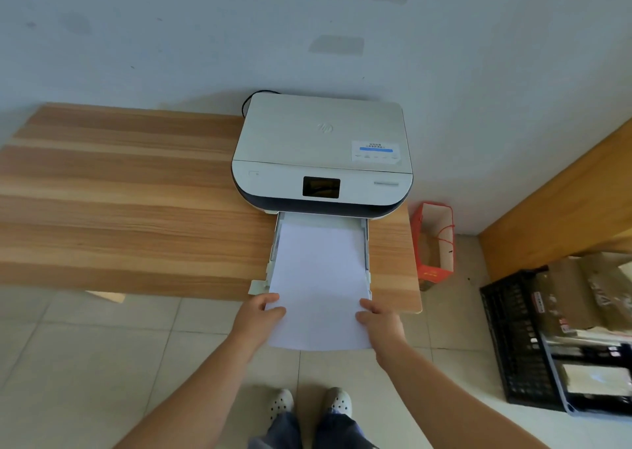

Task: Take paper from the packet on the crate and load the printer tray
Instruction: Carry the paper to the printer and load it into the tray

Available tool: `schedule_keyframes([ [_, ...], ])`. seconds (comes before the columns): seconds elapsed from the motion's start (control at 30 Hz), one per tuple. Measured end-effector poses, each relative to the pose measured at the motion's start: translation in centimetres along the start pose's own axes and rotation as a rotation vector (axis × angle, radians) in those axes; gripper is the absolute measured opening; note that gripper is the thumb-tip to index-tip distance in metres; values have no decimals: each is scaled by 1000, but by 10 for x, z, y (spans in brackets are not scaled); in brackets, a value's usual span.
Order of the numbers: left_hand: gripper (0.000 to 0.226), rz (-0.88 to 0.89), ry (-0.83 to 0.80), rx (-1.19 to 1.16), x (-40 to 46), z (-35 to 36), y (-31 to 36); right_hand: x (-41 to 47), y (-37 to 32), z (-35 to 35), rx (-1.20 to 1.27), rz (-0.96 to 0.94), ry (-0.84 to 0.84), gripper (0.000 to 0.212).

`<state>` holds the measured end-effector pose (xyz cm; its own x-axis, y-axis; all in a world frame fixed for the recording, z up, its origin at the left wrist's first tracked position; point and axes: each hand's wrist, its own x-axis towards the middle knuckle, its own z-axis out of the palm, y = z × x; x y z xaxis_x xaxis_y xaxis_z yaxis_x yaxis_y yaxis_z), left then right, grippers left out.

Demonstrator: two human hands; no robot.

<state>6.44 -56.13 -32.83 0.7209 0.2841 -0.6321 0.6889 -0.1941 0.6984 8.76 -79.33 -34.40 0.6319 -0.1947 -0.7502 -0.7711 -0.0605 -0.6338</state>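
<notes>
Against the pale wall stood a wooden table (136,209), and at its right end sat a white printer (321,154) with its tray (365,243) pulled out toward the person. A stack of white paper (319,277) lay partway in the tray, its near end overhanging the table edge. The left hand (261,318) and right hand (379,322) each pinched a near corner, fingers closed on the sheets. Down on the floor to the right stood a black crate (513,339), with a red paper bag (434,240) beside the table.

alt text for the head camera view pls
Two bare hands, left hand and right hand, slide a stack of white paper into the pulled-out tray of a white printer on a wooden table; a black plastic crate sits right.
</notes>
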Motion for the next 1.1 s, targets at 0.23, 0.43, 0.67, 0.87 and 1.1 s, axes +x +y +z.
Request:
schedule_keyframes([
  [0.23,31,-19,-26,45,15,-2,-1,3,-1,-1,-10,14,8,41],
  [0.43,32,-2,-8,74,29,-2,5,6,-6,0,29,8,-6,38],
  [0.67,33,-1,-2,73,44,-3,19,15,-18,3,132,6,-19,37],
  [0.87,32,4,1,91,59,-5,29,28,-30,9,146,4,-9,36],
  [1.1,33,10,14,122,78,-4,47,48,-46,17,129,34,20,35],
])
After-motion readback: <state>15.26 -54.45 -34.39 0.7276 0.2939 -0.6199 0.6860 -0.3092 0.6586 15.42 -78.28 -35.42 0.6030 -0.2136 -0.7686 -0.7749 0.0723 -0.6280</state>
